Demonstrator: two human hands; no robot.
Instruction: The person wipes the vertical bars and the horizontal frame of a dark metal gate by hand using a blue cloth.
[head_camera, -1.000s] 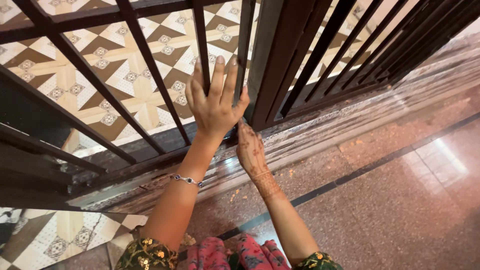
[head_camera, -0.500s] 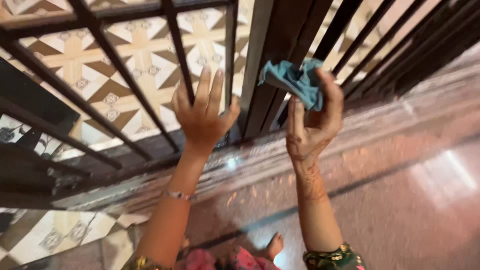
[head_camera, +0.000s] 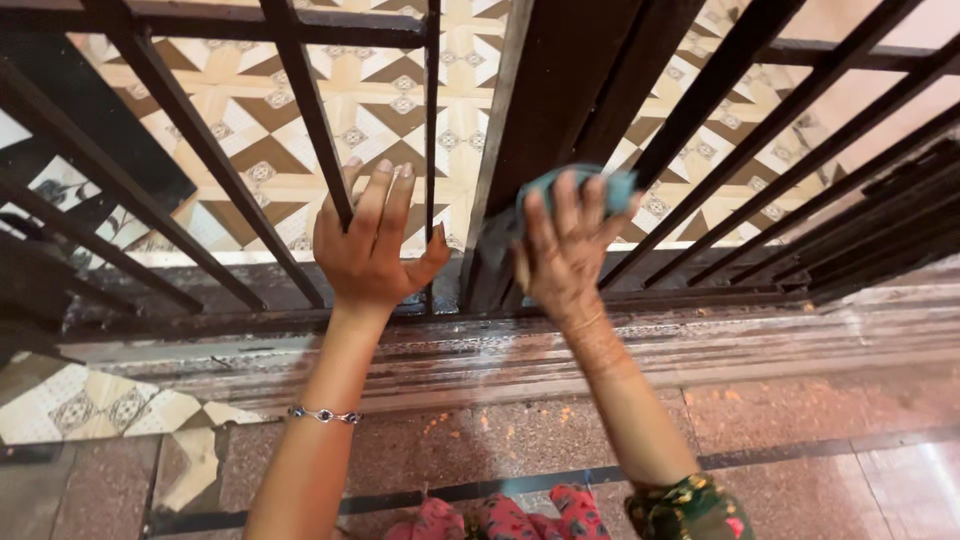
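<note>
So the biggest thing here is the dark brown metal grille gate (head_camera: 560, 110), slanted bars on both sides and a wide flat post running down the middle. Behind it there's a patterned cream-and-brown tiled floor (head_camera: 380, 110), and on the near side a speckled reddish stone floor (head_camera: 800, 440) with a worn, ridged stone threshold (head_camera: 620, 345) along the foot of the gate.

Both arms reach straight up and forward from the bottom of the view. The left hand (head_camera: 368, 250) is flat against the bars, palm on the metal, fingers (head_camera: 372, 205) spread and pointing up, thumb hooked out toward a thin bar on its right. It isn't gripping anything, just pressed there. A thin silver bracelet with dark beads (head_camera: 325, 414) sits on that forearm.

The right hand (head_camera: 565, 250) is up on the middle post, fingers clamped down over a small crumpled teal cloth (head_camera: 610, 185), pressing it against the post. Only the cloth's top edge pokes out above the fingertips.
</note>
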